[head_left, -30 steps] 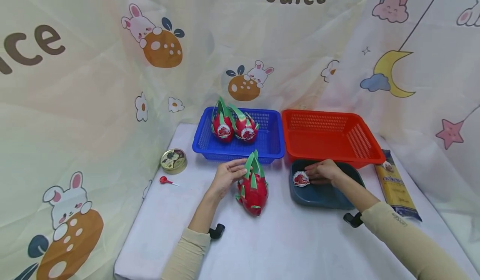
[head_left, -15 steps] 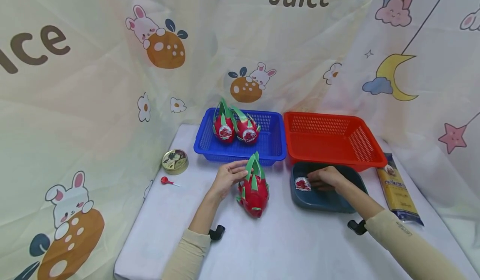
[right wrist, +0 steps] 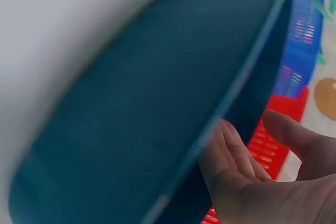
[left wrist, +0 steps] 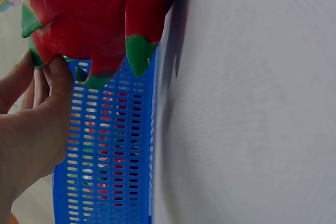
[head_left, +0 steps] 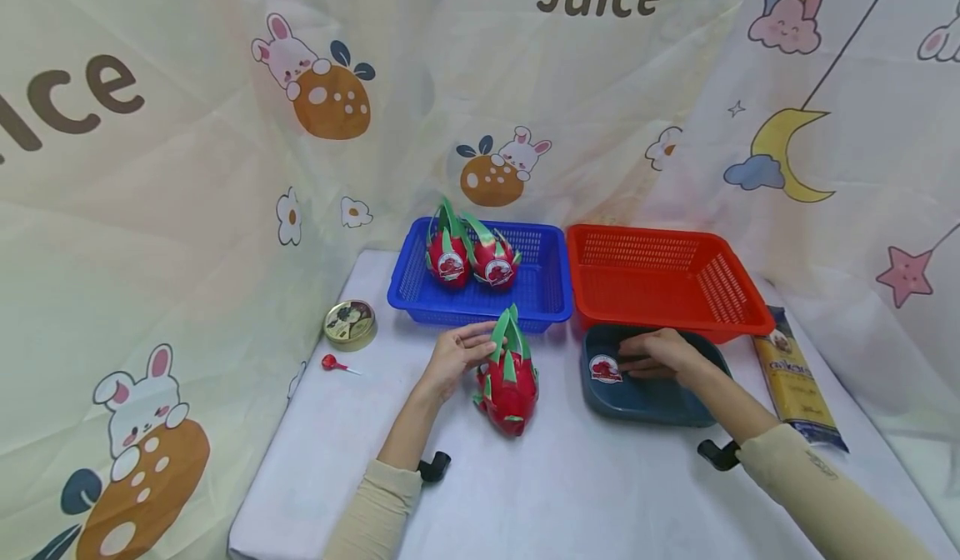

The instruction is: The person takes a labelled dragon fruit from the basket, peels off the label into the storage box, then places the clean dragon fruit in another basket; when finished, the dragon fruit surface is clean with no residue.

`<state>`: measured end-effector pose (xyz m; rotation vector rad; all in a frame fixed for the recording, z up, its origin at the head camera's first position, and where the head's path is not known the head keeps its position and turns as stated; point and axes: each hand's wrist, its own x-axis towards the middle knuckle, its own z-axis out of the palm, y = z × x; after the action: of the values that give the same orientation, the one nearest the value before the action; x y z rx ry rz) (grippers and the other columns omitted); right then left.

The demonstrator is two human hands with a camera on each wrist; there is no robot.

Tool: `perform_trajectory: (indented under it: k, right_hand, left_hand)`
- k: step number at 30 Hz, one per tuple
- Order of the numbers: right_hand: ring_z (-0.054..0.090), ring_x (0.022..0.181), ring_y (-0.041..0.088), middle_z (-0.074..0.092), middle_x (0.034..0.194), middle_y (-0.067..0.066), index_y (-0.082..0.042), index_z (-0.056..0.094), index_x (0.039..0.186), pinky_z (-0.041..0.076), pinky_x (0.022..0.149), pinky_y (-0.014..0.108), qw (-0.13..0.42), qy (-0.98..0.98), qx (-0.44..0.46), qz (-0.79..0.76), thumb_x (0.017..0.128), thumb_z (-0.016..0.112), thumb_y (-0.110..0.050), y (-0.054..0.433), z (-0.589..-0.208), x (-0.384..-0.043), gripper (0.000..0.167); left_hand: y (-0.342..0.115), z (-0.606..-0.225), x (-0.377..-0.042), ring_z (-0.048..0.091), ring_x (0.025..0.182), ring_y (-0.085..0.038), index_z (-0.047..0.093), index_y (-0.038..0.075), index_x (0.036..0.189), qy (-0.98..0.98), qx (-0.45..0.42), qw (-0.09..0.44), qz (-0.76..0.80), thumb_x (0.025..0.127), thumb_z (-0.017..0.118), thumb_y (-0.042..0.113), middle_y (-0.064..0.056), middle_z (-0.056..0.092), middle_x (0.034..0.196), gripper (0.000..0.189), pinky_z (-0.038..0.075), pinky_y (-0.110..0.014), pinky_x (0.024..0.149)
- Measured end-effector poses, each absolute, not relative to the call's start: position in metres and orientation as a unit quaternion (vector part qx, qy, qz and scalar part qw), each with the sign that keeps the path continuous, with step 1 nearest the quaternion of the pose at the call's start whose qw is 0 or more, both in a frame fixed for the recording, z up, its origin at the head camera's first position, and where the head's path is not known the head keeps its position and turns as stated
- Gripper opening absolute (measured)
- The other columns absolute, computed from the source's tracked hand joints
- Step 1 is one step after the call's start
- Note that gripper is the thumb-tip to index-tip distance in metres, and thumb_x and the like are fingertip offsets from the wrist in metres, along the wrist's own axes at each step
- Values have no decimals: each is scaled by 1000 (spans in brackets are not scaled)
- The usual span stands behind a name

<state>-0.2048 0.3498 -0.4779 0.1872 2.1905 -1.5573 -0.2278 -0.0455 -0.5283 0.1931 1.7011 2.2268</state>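
Observation:
A red dragon fruit (head_left: pixel 507 389) with green leaf tips sits upright on the white table. My left hand (head_left: pixel 459 358) pinches its green leaves near the top; in the left wrist view, thumb and fingers (left wrist: pixel 56 85) meet at a green tip. My right hand (head_left: pixel 660 353) reaches into a dark teal tub (head_left: pixel 645 406) with relaxed fingers and nothing between them. Just left of its fingertips, a round red-and-white sticker (head_left: pixel 605 369) lies at the tub's left end. The right wrist view shows the thumb (right wrist: pixel 286 129) apart from the fingers, which dip behind the tub's rim.
Behind stand a blue basket (head_left: pixel 420 299) with two stickered dragon fruits (head_left: pixel 472 264) and a red basket (head_left: pixel 667 289). A yellow-and-blue packet (head_left: pixel 798 381) lies at right. On the left are a round gold tin (head_left: pixel 349 325) and a small red-headed tool (head_left: pixel 337 364).
My right hand's fingertips have drawn slightly right, away from the sticker, and have loosened. My left hand stays on the dragon fruit. The head view has shifted a little.

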Motion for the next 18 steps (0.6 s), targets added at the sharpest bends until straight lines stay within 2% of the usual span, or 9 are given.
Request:
perform_trajectory:
  k: [7,14,18]
  right_hand:
    - [65,124,43,66,133,28,13,49,146,51,104,52,225,789,40,-570,110,54,-24,332,-451,-202,52]
    - [70,118,35,71,128,21,9,56,143,54,103,49,227,787,-5,-574,108,58,-27,300,-427,-198,50]
    - [71,116,34,71,128,22,10,56,142,55,101,49,224,780,-19,-583,107,61,-26,283,-422,-200,50]
  left_hand:
    - [-46,-529,-228,75,110,-24,66,4,139,595,77,166,783,96,77,10,-13,77,119,45,60,-36,94]
    - [-46,-530,-228,74,111,-25,67,5,138,593,82,165,784,95,77,11,-14,76,119,44,60,-36,95]
    - [-45,-531,-229,74,112,-24,67,5,138,597,84,166,780,96,77,12,-13,76,119,44,60,-36,95]
